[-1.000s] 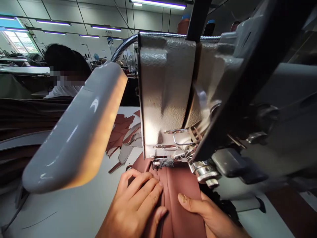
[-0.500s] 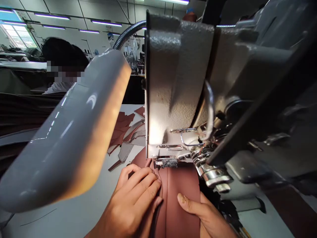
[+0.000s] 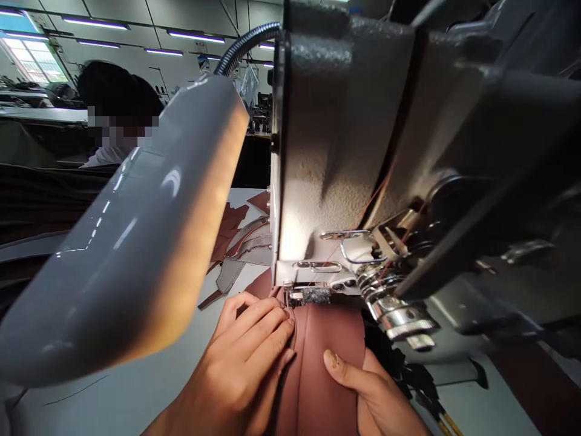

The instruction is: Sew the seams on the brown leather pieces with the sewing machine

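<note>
A reddish-brown leather piece [image 3: 333, 333] lies under the head of a grey sewing machine [image 3: 363, 151], its far edge at the presser foot [image 3: 308, 295]. My left hand [image 3: 245, 363] rests flat on the left part of the piece, fingers stretched toward the foot. My right hand [image 3: 363, 387] grips the piece's right side, thumb on top and fingers hidden beneath. A seam line runs down the piece between the two hands.
A large grey lamp head [image 3: 127, 242] on a flexible neck hangs at the left. Brown and grey leather cut pieces [image 3: 236, 242] lie on the white table [image 3: 145, 381] behind. Another person [image 3: 118, 121] sits at the far left.
The view has shifted closer to the machine head. Both hands stay on the leather piece, slightly further from the presser foot than before.
</note>
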`<state>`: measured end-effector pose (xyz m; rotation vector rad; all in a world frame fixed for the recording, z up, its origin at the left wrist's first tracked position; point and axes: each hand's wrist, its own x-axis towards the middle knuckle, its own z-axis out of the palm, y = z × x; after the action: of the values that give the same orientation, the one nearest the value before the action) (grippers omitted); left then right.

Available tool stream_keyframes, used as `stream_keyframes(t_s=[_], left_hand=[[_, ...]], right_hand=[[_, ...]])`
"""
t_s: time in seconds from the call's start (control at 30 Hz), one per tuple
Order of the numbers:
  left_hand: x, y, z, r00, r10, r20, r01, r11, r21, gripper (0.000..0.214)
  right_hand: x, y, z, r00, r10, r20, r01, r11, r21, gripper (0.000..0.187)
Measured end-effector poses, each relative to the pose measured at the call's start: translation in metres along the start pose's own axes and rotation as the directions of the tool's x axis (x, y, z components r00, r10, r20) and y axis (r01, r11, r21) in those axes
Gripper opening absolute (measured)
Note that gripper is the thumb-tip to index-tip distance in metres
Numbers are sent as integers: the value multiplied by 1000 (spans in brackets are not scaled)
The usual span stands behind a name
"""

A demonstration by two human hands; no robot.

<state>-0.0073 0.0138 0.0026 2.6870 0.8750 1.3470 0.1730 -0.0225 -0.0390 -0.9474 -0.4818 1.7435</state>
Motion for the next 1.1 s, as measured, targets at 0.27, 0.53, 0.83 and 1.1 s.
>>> stream_keyframes(t_s=[0.27, 0.53, 0.83, 1.1], left_hand=[[-14, -18, -25, 947, 122, 296, -165, 978, 125, 41], [-36, -26, 1, 963, 157, 219, -209, 949, 235, 47], [-19, -24, 33, 950, 218, -224, -173, 964, 205, 31], [-10, -17, 31, 961, 124, -248, -85, 983, 163, 28]], right_hand=[[-2, 6, 9, 996, -9, -87, 17, 996, 91, 70], [-7, 6, 11, 988, -81, -133, 74, 996, -55, 62], [3, -30, 11, 952, -292, 96, 306, 870, -387, 35], [5, -37, 11, 991, -117, 71, 137, 875, -465, 35]])
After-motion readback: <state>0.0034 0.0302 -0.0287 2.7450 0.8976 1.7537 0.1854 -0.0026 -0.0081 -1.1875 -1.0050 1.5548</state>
